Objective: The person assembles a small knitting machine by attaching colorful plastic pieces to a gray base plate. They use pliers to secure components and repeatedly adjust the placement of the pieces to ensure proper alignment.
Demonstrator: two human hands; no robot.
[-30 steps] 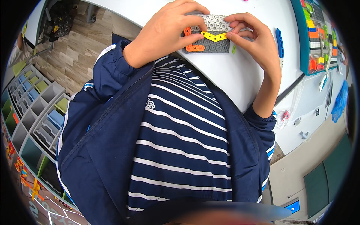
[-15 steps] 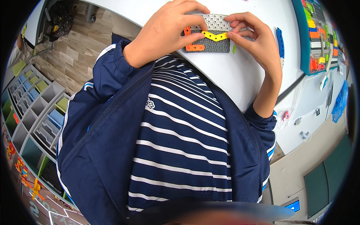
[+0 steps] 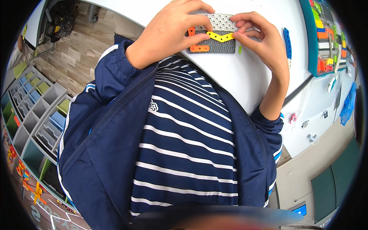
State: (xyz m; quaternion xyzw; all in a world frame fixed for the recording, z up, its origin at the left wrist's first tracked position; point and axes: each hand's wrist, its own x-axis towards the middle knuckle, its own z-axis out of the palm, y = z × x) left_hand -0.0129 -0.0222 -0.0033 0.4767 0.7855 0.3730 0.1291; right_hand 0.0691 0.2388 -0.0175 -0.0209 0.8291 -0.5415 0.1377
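A yellow bent building beam [image 3: 220, 38] in a shallow V lies across two studded plates, one light grey [image 3: 219, 21] and one dark grey [image 3: 220, 48]. Its left end is between the thumb and finger of my left hand [image 3: 174, 27]. At the other end, the thumb and fingertips of my right hand [image 3: 257, 33] close on it. An orange angled beam [image 3: 199, 48] sits on the dark plate's left corner, partly covered by my left hand. Just right of the plate lies a small green pin [image 3: 240, 50].
The plates rest on a white table [image 3: 234, 76]. To the right is a long blue piece [image 3: 286, 43], then a teal tray [image 3: 312, 57] of coloured building parts. A grey shelf unit [image 3: 46, 111] with bins stands at the left.
Almost nothing differs. Both hands keep their hold on the yellow beam, and the beam and plates stay in nearly the same place.
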